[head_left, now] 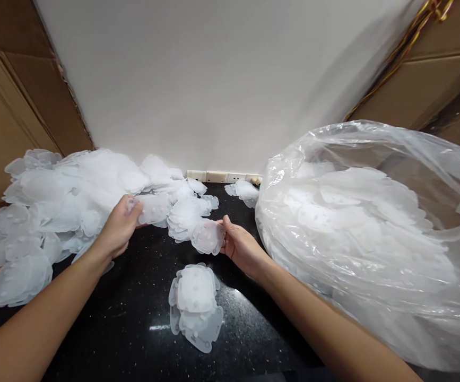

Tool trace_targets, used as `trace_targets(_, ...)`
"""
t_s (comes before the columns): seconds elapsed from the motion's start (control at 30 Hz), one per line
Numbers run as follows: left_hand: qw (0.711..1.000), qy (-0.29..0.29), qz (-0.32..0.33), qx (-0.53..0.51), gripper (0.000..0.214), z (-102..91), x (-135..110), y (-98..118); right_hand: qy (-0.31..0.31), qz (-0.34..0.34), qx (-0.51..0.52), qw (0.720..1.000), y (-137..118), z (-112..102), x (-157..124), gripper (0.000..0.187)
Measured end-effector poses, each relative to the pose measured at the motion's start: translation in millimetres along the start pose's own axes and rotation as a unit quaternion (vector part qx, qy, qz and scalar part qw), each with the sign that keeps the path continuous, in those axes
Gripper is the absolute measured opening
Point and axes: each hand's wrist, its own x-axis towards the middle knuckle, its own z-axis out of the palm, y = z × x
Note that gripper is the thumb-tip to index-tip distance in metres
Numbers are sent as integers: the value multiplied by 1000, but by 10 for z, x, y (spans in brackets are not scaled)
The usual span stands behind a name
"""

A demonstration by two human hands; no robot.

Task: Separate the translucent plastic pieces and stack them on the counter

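My left hand [120,225] pinches a translucent plastic sheet [155,208] between thumb and fingers, at the right side of a large heap of similar sheets [82,180]. Another thin translucent sheet [208,236], with rounded corners and small holes, is gripped at its right edge by my right hand [237,241]. Between my hands, a loose pile of the sheets [184,212] lies on the black speckled table [134,318]. Nearer to me sits a small uneven stack of sheets [197,302].
A big clear plastic bag [357,223] full of the same sheets stands open on the right. A few sheets [243,192] lie beside it near the power sockets [217,176] along the white wall [214,79]. Cardboard [15,85] stands at the left; yellow-brown wires [407,50] hang at the upper right.
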Motion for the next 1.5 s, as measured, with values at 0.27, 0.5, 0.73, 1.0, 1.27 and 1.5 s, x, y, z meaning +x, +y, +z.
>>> trace_targets(0.27,947,-171,-140,-232,27,296,-284,-51,-130,27,-84,988,-60,137,-198,48)
trace_targets(0.5,905,-231,-193,-301,25,349,-387,-54,-191,-221,-476,829,-46,253,-314,13)
trace_targets(0.73,875,-264,-216,-344,28,358,-394,-70,-12,-332,-546,769,34,36,-132,50)
trace_targets(1.0,888,-235,-224,-325,32,375,-413,-69,-27,-275,-360,891,11,20,-69,20)
trace_targets(1.27,903,-183,-233,-310,35,352,-371,-4,46,23,110,993,-26,-83,79,19)
trace_targets(1.5,901,-128,-213,-356,36,341,-291,31,20,75,148,986,-48,-110,115,54)
